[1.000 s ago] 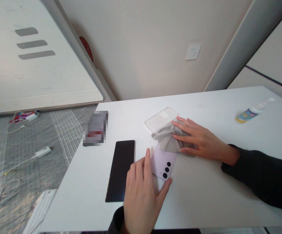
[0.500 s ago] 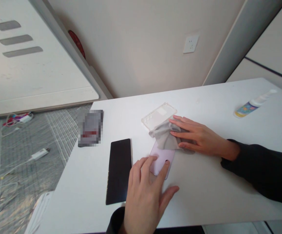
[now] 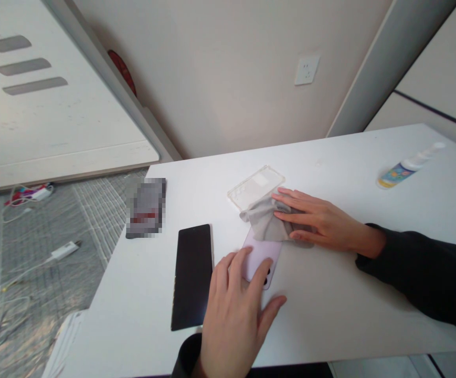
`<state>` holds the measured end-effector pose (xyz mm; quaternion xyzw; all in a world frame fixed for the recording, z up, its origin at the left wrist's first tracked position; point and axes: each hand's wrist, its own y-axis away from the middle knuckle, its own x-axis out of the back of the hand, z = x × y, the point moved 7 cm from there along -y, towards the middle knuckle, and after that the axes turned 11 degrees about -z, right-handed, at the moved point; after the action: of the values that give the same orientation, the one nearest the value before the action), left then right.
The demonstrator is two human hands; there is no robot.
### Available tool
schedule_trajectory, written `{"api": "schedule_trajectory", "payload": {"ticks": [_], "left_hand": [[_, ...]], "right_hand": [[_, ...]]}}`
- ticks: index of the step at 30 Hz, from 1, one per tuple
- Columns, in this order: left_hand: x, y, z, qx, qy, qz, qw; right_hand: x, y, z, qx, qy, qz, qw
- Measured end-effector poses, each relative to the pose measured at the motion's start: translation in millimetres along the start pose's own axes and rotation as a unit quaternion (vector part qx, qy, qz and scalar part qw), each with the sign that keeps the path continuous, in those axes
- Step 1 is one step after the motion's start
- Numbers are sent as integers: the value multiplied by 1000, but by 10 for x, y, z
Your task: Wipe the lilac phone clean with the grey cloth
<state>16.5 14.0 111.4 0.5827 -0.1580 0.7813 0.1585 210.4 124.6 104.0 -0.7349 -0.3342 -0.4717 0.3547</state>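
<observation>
A light purple phone lies back up on the white table, its dark camera lenses partly showing. The spread fingertips of my left hand rest on its near part, thumb held out to the side. A grey cloth lies crumpled over the phone's far end. On this cloth my right hand lies flat with fingers stretched out; part of the cloth is hidden under the palm. Just beyond the cloth is a clear phone case, which the cloth's edge partly overlaps.
Left of my left hand lies a dark-screened phone. A blurred-out dark item sits by the table's left edge. At the far right is a small spray bottle, lying or tilted. A cable with a white plug is on the floor.
My left index finger has shifted slightly on the purple phone, uncovering more of the camera lenses. My right hand and the cloth have barely moved.
</observation>
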Motion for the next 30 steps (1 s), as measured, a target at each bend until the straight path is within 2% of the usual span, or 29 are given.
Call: {"api": "schedule_trajectory", "payload": {"ticks": [13,16,19,23,25,30], "left_hand": [[-24,-31,2,0,-11,-1,1000],[-29,-25,-26,9,-6,19,1000],[-29,-2,-72,22,9,48,999],[-39,28,-108,30,23,64,997],[-35,34,-123,37,29,67,997],[-6,43,-160,55,38,81,994]], "right_hand": [[-4,0,38,1,-24,4,1000],[7,1,38,0,-17,3,1000],[-16,-26,-160,27,-1,-19,999],[-132,-40,-620,143,-7,-95,985],[-145,-24,-657,166,-3,-108,980],[-5,-22,-295,50,46,-29,997]]}}
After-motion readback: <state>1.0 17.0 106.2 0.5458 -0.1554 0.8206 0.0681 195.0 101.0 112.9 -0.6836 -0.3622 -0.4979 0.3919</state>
